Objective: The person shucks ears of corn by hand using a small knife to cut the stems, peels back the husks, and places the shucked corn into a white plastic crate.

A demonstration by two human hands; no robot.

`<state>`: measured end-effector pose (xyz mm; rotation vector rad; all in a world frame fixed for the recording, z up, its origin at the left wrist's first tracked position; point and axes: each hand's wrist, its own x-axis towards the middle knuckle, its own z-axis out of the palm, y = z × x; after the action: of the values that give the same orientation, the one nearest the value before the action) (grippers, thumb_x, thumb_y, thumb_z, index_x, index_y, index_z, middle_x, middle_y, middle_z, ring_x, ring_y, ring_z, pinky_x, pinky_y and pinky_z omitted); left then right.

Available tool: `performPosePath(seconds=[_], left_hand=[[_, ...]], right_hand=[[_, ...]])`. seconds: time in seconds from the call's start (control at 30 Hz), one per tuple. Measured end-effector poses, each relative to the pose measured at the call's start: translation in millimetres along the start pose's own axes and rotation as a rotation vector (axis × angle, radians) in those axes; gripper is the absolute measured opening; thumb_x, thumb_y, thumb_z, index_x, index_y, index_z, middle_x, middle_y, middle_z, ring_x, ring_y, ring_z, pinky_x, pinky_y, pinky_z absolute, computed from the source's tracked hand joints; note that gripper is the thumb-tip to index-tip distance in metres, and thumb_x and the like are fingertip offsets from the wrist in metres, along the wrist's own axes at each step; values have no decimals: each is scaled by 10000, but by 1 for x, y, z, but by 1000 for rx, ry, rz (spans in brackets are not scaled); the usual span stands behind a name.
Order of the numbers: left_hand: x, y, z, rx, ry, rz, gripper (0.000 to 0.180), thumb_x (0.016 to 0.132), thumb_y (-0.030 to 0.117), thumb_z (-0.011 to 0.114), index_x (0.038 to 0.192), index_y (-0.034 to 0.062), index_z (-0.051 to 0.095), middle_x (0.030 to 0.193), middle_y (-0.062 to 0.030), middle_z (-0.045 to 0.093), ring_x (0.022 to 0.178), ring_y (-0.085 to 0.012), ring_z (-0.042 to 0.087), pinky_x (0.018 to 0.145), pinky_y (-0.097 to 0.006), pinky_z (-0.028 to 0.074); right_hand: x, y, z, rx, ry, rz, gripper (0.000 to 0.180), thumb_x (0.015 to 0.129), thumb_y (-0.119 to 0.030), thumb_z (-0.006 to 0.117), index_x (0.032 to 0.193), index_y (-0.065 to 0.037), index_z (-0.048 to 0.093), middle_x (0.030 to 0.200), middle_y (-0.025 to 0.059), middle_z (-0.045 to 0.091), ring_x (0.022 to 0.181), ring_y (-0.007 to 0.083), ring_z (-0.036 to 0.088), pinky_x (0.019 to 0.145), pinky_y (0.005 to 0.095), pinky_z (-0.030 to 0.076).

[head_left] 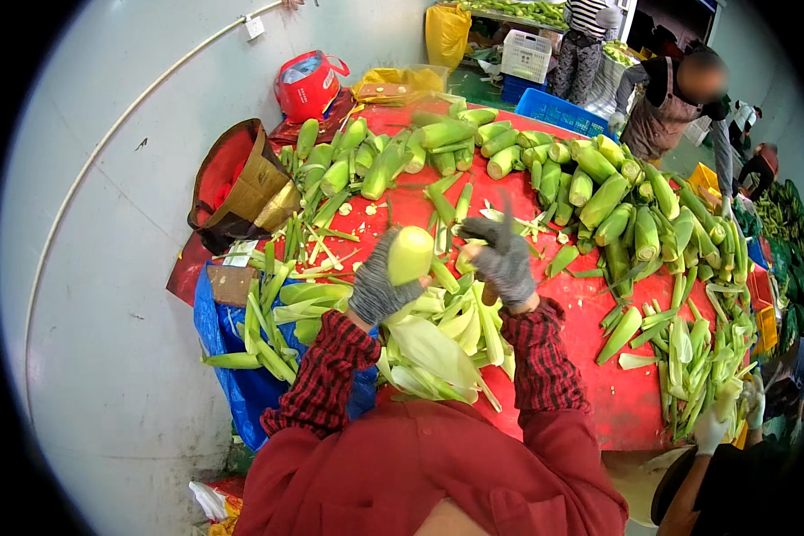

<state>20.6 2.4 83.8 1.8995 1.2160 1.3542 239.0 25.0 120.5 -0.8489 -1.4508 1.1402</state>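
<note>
Red apron [402, 473], then left hand [377, 284] around half-hidden corn cob [409, 254], right hand [504, 257] blurred.

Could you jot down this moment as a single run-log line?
left hand: grips corn ear, raised | right hand: open, beside it | below: husk pile | surface: red table

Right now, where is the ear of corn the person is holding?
In the head view, the ear of corn sits just left of centre, gripped in the gloved left hand above the pile of husks on the red table.
</note>
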Motion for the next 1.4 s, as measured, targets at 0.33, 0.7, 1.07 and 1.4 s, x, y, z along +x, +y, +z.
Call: performPosePath(seconds=[0.33, 0.7, 1.07, 1.4], left_hand=[[-11, -13, -2, 232, -252, -76, 1169, 496, 392, 841, 1343, -41, 161, 1177, -211, 492, 1071, -322, 523, 920, -371, 419], [-63, -49, 16, -800, -115, -355, 1027, 556, 166, 808, 1335, 41, 151, 1092, -116, 538, 989, -257, 541, 866, -365, 428], [-43, -2, 24, -836, -374, -181, 669, 628, 153, 703, 1190, 50, 353, 932, -100, 572, 840, -272, 563, 735, -387, 447], [-117, 5, -77, 591, -652, 328, 380, 694, 140, 607, 1058, 59, 537, 787, -86, 603, 705, -285, 582, 615, -408, 465]], right_hand=[[-2, 27, 23, 140, 117, 60, 484, 670, -287, 760, 1020, -28, 550, 793, 35, 606, 690, 112, 563, 572, 256, 469], [-11, 22, 32, 267, 199, 141, 506, 681, -293, 702, 1075, -14, 549, 870, 38, 597, 725, 126, 570, 589, 248, 470], [-37, -13, 48, 160, -55, -60, 630, 637, -222, 792, 1148, -3, 497, 941, 40, 582, 863, 118, 537, 779, 266, 446], [-50, -13, 70, 257, 67, 184, 452, 747, -369, 632, 1039, -36, 544, 820, 33, 577, 729, 113, 536, 624, 268, 468]])
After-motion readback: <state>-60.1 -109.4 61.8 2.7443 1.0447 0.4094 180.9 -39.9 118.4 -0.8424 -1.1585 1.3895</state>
